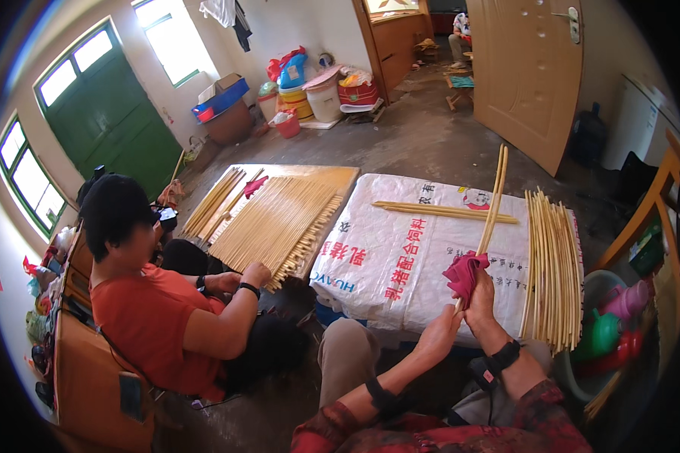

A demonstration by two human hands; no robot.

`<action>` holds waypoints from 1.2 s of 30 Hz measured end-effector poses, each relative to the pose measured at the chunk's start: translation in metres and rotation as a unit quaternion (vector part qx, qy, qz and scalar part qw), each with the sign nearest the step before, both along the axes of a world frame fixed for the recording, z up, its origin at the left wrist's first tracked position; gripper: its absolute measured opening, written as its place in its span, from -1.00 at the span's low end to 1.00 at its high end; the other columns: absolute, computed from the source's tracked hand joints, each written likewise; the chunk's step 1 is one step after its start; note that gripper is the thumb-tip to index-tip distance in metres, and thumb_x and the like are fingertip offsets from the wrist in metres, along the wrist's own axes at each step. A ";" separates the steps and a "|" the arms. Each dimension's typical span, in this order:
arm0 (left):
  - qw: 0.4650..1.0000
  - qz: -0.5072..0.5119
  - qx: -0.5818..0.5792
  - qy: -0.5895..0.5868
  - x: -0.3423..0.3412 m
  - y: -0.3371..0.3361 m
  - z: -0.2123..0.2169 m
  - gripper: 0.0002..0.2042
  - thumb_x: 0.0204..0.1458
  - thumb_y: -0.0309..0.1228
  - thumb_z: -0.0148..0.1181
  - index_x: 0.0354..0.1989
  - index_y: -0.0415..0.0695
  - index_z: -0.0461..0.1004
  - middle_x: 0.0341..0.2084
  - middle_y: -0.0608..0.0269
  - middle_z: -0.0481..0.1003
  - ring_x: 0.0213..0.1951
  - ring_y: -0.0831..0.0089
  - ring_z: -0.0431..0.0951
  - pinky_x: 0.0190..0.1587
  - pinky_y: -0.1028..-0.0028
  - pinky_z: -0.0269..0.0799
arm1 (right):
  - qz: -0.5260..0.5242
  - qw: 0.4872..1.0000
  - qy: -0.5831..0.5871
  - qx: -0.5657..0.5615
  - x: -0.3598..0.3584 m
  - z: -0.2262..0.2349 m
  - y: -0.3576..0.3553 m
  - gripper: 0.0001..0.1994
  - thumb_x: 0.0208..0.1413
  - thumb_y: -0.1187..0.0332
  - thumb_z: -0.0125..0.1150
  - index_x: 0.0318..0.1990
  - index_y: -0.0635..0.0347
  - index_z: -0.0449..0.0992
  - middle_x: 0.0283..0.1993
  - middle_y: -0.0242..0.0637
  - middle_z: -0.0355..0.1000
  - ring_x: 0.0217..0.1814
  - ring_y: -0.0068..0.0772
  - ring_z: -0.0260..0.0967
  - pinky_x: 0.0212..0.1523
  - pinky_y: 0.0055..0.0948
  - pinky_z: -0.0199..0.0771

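Two long, pale sticks (499, 192) rise at a slant from my hands above the white sack-covered table (453, 257). A dark pink cloth (465, 273) is wrapped around their lower part. My right hand (482, 308) is closed on the cloth and the sticks. Just below it, my left hand (440, 332) pinches the lower end of the sticks. A few more sticks (446, 212) lie crosswise on the sack beyond my hands. To the right, a row of many sticks (553, 272) lies side by side along the table's edge.
At left, a person in an orange shirt (170, 317) handles a mat of sticks (276, 219) on a wooden board (340, 179). A basin (574, 362) with colourful plastic items and a wooden chair (650, 204) stand at right. Buckets (325, 98) line the back wall near an open door (527, 75).
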State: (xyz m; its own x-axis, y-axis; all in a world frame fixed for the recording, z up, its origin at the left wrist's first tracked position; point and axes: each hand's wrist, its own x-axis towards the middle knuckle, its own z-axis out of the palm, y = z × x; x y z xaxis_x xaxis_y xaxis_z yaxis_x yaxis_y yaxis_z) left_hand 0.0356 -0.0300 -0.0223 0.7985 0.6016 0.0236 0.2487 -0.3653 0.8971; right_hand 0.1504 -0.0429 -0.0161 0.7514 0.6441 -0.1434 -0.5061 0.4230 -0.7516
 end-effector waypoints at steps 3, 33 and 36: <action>1.000 -0.001 0.004 0.003 -0.001 -0.002 0.003 -0.77 0.06 -0.31 -0.19 -0.36 -0.27 0.14 -0.58 -0.27 0.28 -0.43 -0.20 0.27 -0.41 0.13 0.16 | -0.006 1.000 -0.006 0.025 0.004 0.004 0.000 -0.70 0.08 0.14 -0.14 -0.25 0.18 0.36 -0.47 -0.33 0.37 -0.62 -0.52 0.30 -0.76 -0.58 0.31; 0.998 0.039 0.053 0.006 -0.026 0.003 0.007 -0.81 0.04 -0.32 -0.11 -0.39 -0.20 0.17 -0.68 -0.17 0.31 -0.52 -0.14 0.33 -0.53 0.13 0.16 | 0.083 0.992 -0.088 -0.039 0.035 0.002 -0.002 -0.75 0.10 0.29 -0.07 -0.15 0.27 0.33 -0.32 -0.39 0.34 -0.36 -0.61 0.31 -0.35 -0.61 0.38; 0.997 0.042 0.070 0.013 -0.026 0.007 0.003 -0.82 0.04 -0.32 -0.11 -0.39 -0.19 0.17 -0.70 -0.16 0.31 -0.53 -0.13 0.33 -0.54 0.13 0.16 | 0.111 0.991 -0.068 -0.029 0.034 0.004 -0.002 -0.73 0.08 0.31 -0.03 -0.13 0.28 0.31 -0.29 -0.37 0.34 -0.32 -0.60 0.31 -0.30 -0.61 0.39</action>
State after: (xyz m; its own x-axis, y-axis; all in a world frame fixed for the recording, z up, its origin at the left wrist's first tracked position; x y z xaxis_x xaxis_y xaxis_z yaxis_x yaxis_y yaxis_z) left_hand 0.0098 -0.0233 -0.0190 0.7471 0.6582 0.0929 0.3055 -0.4641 0.8314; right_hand 0.1841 -0.0448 -0.0121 0.6074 0.7890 -0.0922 -0.4747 0.2675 -0.8385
